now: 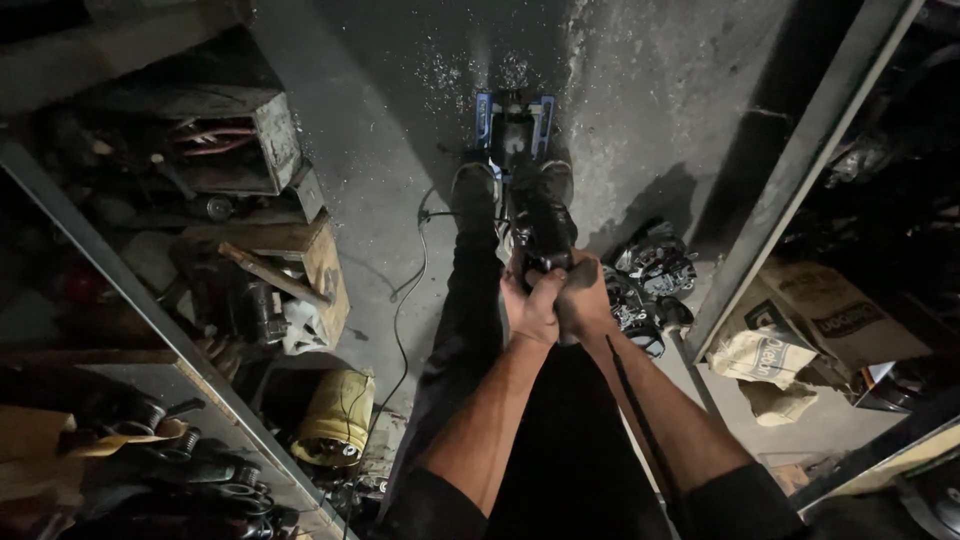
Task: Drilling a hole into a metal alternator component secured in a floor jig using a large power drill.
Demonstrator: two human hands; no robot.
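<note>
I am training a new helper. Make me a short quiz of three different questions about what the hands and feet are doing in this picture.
1. True or false: both hands grip the same dark tool.
2. Multiple choice: where do the person's shoes stand? A) on a wooden crate B) beside the blue metal frame on the floor C) on a cardboard box
3. Short answer: what lies on the floor just right of the hands?

Key
1. True: the left hand and the right hand close together around the dark tool.
2. B: the shoes stand on the concrete floor beside the blue metal frame.
3. A pile of dark metal parts.
</note>
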